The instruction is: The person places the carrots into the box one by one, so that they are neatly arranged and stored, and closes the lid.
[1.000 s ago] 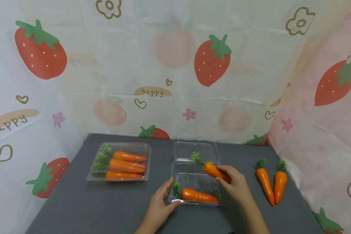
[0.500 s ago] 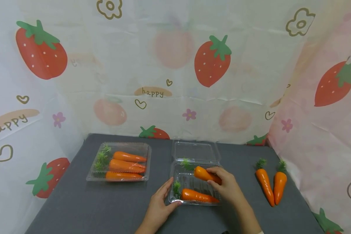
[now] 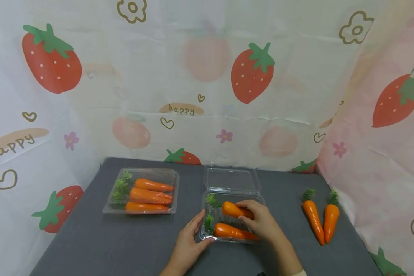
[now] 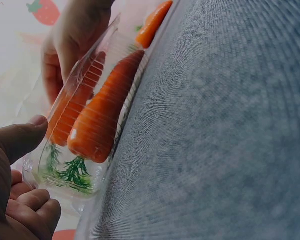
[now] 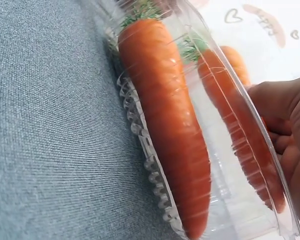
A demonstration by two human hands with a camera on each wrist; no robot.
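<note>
The right hand (image 3: 260,218) has its grip clamped on the held carrot (image 3: 230,209), fingers and thumb around the tapered half, with the leafy top pointing left. The carrot is at the far half of the open clear box (image 3: 224,240); through the shiny plastic it is hard to tell whether it touches the floor. The second carrot (image 3: 230,231) lies along the near side, and the lid (image 3: 232,179) lies folded back. At the near left corner, the left hand (image 3: 189,239) holds the box between thumb and fingers.

The glossy carrot looks stiff, light and somewhat slippery; the thick orange body should give a surer hold than the soft, bendy greens. The thin-walled box probably flexes and slides easily on the cloth-covered surface (image 3: 124,245), so its corner seems a good place to steady it.
</note>
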